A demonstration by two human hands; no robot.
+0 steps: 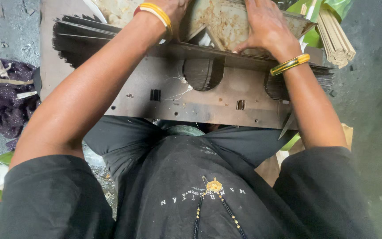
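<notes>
both hands, left hand [171,11] and right hand [266,26], are pressing spread-fingered on the stained sheet [226,20], risking cuts from its sharp edges.

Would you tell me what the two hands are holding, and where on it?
Both the left hand and right hand press on a stained, rusty flat metal piece, at its near edge; a closed grip cannot be told.

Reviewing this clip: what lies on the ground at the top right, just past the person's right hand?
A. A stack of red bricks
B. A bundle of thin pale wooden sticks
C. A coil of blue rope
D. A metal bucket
B: a bundle of thin pale sticks lies beside green sheeting, just right of the right hand pressing on the stained metal plate.
</notes>
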